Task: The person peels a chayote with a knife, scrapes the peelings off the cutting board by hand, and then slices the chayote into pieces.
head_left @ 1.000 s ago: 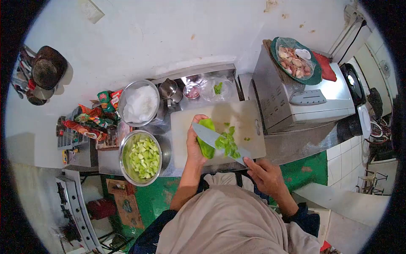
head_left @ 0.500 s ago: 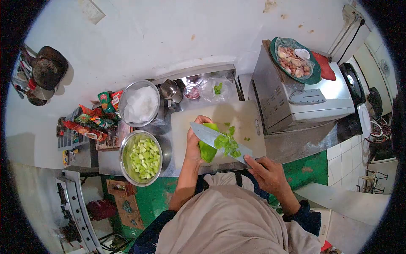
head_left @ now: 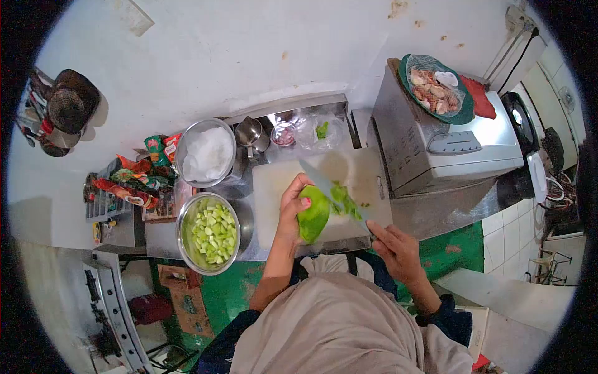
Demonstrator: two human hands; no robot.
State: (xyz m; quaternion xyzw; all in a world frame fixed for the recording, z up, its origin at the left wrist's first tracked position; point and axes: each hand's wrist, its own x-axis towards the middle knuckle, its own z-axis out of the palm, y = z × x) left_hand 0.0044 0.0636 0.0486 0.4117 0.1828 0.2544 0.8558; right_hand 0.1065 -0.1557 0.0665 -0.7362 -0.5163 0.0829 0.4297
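My left hand (head_left: 290,210) is wrapped round a smooth, bright green vegetable (head_left: 313,214), which looks like a chayote, and holds it over the left half of a white cutting board (head_left: 274,177). My right hand (head_left: 396,250) grips the handle of a large kitchen knife (head_left: 315,175). The blade slants up and to the left, its edge close beside the vegetable. Green cut bits (head_left: 344,199) lie along the blade and around it over the board. To the left of the board stands a steel bowl (head_left: 180,240) of pale green cubes (head_left: 213,234).
Behind that bowl is another steel bowl (head_left: 181,144) with a white, cloudy content. A metal cup (head_left: 250,133), a small dish (head_left: 284,134) and a plastic bag (head_left: 330,138) line the back. On the right, a silver appliance (head_left: 414,156) carries a green plate (head_left: 464,115) of food.
The knife has turned, so its broad face shows less, and the cut bits sit lower along it. The green vegetable has shifted slightly right and been rotated in my left hand.
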